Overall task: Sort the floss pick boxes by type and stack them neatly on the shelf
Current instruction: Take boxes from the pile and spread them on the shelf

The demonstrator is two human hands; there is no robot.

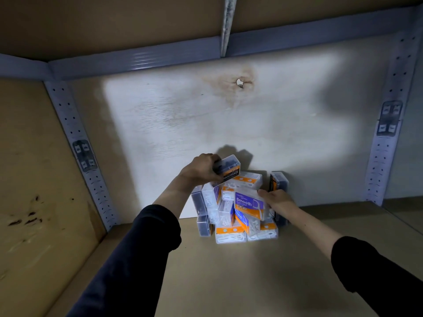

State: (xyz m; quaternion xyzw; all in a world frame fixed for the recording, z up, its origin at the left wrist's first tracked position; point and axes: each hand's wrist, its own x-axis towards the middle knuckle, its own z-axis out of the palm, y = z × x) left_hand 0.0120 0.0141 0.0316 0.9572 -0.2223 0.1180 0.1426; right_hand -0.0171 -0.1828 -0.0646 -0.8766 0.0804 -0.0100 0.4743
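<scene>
A jumbled pile of floss pick boxes (235,216) lies against the back wall of the shelf. Some are clear with white picks and orange-purple labels, others hold dark charcoal picks. My left hand (201,169) grips a dark charcoal box (229,168) and holds it above the top of the pile. My right hand (275,200) is closed on the right end of a purple and orange "Smooth" box (248,203) on the pile's front. One dark box (278,183) stands upright at the right, behind my right hand. Two dark boxes (202,213) sit at the pile's left side.
The brown shelf board (229,275) stretches toward me in front of the pile. A perforated metal upright (77,154) stands at the left and another upright (384,143) at the right. The upper shelf (137,21) hangs overhead.
</scene>
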